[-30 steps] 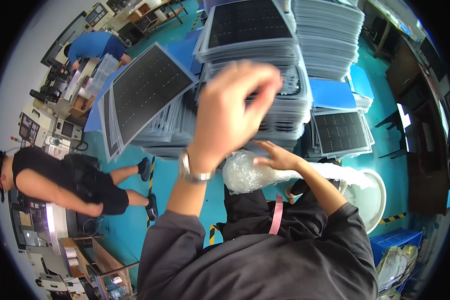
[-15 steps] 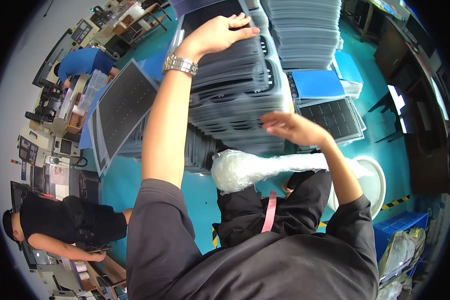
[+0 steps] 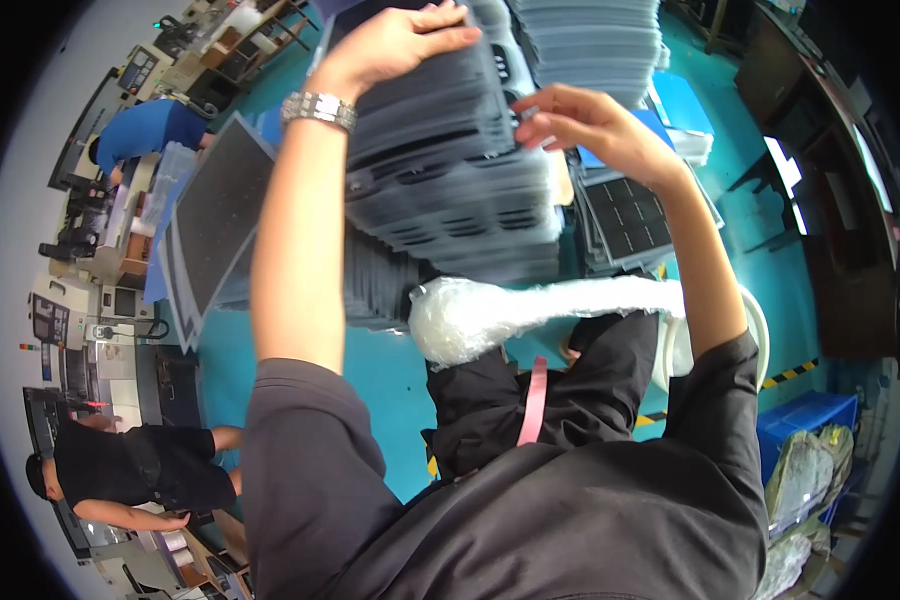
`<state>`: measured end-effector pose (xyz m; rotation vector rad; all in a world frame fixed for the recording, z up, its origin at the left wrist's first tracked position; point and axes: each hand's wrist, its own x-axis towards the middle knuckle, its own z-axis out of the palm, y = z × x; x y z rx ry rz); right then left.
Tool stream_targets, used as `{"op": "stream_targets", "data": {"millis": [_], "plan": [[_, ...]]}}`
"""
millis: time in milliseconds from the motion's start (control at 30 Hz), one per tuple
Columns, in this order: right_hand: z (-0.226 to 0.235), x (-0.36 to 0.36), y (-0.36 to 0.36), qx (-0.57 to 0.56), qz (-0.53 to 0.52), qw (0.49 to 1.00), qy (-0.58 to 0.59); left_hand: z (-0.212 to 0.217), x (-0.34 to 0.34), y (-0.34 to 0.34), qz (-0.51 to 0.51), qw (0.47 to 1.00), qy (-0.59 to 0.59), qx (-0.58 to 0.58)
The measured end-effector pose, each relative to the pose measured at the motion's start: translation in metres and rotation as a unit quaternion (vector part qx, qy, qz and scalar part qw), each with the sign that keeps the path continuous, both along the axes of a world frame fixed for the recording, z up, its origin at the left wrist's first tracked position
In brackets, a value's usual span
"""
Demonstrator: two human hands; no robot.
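Note:
In front of me rises a tall stack of thin dark plastic sheets (image 3: pixel 425 110), with paler translucent layers lower down. My left hand (image 3: pixel 395 45), a metal-band watch at its wrist, lies over the top of the stack with its fingers stretched out. Beside the stack's right edge is my right hand (image 3: pixel 595 125), fingers loosely bent and apart, nothing visible in them. Whether its fingertips touch the sheet edges I cannot tell. Below the stack, a long piece wrapped in clear film (image 3: pixel 460 320), with a bulky rounded left end, lies across above my legs.
A stack of clear sheets (image 3: pixel 590 45) stands far right, near dark printed sheets (image 3: pixel 630 215). More dark sheets (image 3: pixel 210 230) lean at left. A round white object (image 3: pixel 755 340) and a blue crate (image 3: pixel 805 430) are at right. Two people work by machines at left.
My right hand has moved up and away from me, to the upper right edge of the stack. My left hand stays on top. The whole view has shifted slightly.

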<state>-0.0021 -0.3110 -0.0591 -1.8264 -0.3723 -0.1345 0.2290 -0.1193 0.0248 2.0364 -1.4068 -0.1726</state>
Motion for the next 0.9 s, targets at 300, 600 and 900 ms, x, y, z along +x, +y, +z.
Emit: {"op": "stream_targets", "data": {"millis": [300, 600, 900], "plan": [[0.049, -0.030, -0.057, 0.033, -0.104, 0.992, 0.065, 0.034, -0.029, 0.001, 0.003, 0.996, 0.042, 0.081], [0.057, -0.033, -0.053, -0.007, -0.110, 0.988, 0.105, 0.037, -0.034, -0.003, 0.011, 0.992, 0.070, 0.105], [0.066, -0.011, -0.038, 0.045, -0.089, 0.987, 0.126, 0.040, -0.046, -0.001, -0.061, 0.993, -0.087, 0.059]]}}
